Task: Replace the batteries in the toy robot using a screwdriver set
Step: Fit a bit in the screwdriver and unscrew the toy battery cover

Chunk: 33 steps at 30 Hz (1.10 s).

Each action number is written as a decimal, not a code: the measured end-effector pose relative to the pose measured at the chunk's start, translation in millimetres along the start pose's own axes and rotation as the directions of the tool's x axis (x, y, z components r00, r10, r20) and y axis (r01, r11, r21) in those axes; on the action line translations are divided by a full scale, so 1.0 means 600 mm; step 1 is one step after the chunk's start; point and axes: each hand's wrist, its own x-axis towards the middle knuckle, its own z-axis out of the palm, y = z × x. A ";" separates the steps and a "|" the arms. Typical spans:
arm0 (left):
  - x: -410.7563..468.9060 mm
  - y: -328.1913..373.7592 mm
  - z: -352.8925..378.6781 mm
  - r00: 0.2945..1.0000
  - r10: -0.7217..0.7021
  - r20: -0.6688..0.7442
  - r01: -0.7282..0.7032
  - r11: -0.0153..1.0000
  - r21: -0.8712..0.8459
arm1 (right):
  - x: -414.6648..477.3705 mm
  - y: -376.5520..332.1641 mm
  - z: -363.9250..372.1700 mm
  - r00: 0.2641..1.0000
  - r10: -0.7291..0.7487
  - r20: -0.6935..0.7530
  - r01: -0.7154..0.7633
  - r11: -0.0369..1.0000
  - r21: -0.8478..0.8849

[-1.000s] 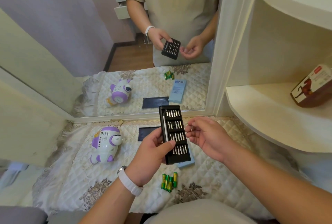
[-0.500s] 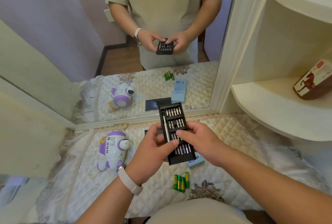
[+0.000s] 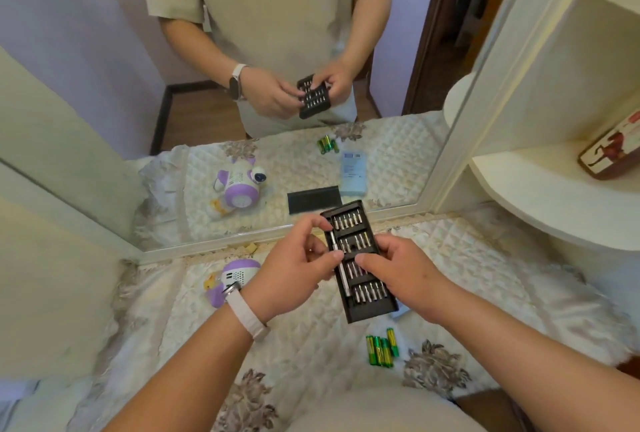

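I hold a black screwdriver set tray above the quilted tabletop, its rows of silver bits facing up. My left hand grips its left edge, thumb by the slim silver driver handle. My right hand grips the right side, thumb pressing on the third row of bits. The white and purple toy robot lies on the cloth to the left, partly hidden behind my left wrist. Several green batteries lie below the tray.
A mirror stands at the back and reflects me, the robot, the set's black sleeve and a pale blue box. A cream corner shelf at the right carries a red-brown box. The quilted cloth covers the table.
My right hand closed in from beside the tray and now holds it with the thumb on the bits. The view tilted down and nearer.
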 end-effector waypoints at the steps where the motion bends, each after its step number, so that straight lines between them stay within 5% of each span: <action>1: 0.001 -0.004 -0.008 1.000 0.017 0.021 -0.018 0.999 0.050 | -0.001 0.002 0.007 1.000 0.000 -0.016 0.000 1.000 -0.021; 14: 0.008 -0.018 -0.036 0.981 0.158 0.110 -0.191 0.881 0.432 | 0.007 0.019 0.034 0.988 -0.036 -0.150 0.023 0.996 -0.085; 19: 0.009 -0.017 -0.042 0.955 0.242 0.171 -0.291 0.661 0.692 | 0.015 0.021 0.034 0.990 -0.028 -0.138 0.011 0.992 -0.125; 24: 0.013 -0.019 -0.042 0.976 0.134 0.170 -0.204 0.835 0.511 | 0.024 0.026 0.032 0.990 -0.037 -0.136 0.020 0.992 -0.123; 28: 0.011 -0.026 -0.043 0.995 0.096 0.038 -0.102 0.980 0.174 | 0.040 0.037 0.043 0.986 -0.045 -0.160 0.029 0.995 -0.099; 33: -0.007 -0.039 -0.034 0.989 0.038 -0.143 -0.060 0.986 -0.153 | 0.060 0.047 0.061 0.984 -0.023 -0.178 0.015 0.999 -0.049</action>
